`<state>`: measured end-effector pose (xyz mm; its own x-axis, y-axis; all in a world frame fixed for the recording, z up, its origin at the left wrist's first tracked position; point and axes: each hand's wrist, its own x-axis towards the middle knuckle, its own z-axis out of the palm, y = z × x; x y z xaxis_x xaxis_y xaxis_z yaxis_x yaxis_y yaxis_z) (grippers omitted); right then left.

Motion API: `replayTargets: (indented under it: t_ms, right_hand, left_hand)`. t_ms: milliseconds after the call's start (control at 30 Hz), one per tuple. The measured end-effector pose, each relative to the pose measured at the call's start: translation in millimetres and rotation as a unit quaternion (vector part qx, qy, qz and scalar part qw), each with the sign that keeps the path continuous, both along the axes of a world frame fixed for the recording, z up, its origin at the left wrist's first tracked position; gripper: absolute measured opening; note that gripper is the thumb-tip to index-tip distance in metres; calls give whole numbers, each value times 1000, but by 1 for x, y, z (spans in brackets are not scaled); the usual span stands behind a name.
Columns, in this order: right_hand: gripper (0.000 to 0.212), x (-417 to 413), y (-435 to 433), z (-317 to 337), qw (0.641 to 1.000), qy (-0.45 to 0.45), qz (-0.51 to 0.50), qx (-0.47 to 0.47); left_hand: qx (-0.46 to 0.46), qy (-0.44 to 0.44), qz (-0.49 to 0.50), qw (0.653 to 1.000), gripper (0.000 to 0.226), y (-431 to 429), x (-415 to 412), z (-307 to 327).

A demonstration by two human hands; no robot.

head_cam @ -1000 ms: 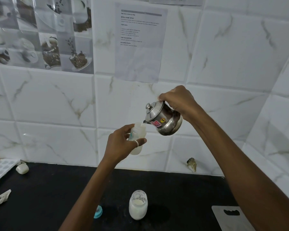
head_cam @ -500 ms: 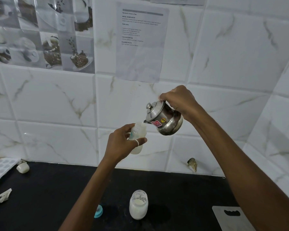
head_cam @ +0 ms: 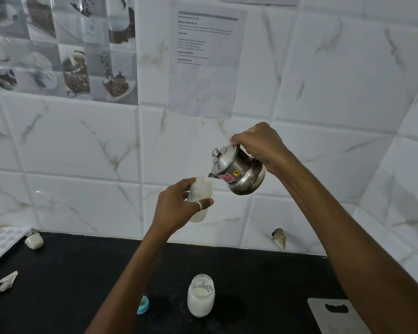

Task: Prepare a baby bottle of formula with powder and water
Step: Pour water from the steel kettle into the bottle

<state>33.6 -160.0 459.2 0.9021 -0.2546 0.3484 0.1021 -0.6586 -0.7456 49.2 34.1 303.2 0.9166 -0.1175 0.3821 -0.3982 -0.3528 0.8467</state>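
Gripping baby bottle (head_cam: 199,198) in left hand (head_cam: 176,207), right hand (head_cam: 261,143) tilting steel kettle (head_cam: 238,171), round sticker "3" (head_cam: 237,173)

**Tiled kitchen corner, black counter**

I see white marble-look wall tiles (head_cam: 336,68) with grey veins meeting at a corner on the right. A glossy coffee-cup mural (head_cam: 58,44) covers the upper left, just beside a printed sheet (head_cam: 205,61) on the wall. Below runs a black countertop (head_cam: 58,297) in soft, even light.

Head-worn view, forward-down, near the hands (head_cam: 217,179)
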Motion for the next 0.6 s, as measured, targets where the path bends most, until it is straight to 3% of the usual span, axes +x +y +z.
replayTargets:
  t_ms: [600]
  right_hand:
    - [37, 3, -3, 0, 1000, 2, -2, 2]
  left_hand:
    - [4, -3, 1, 1000, 66, -2, 1, 1]
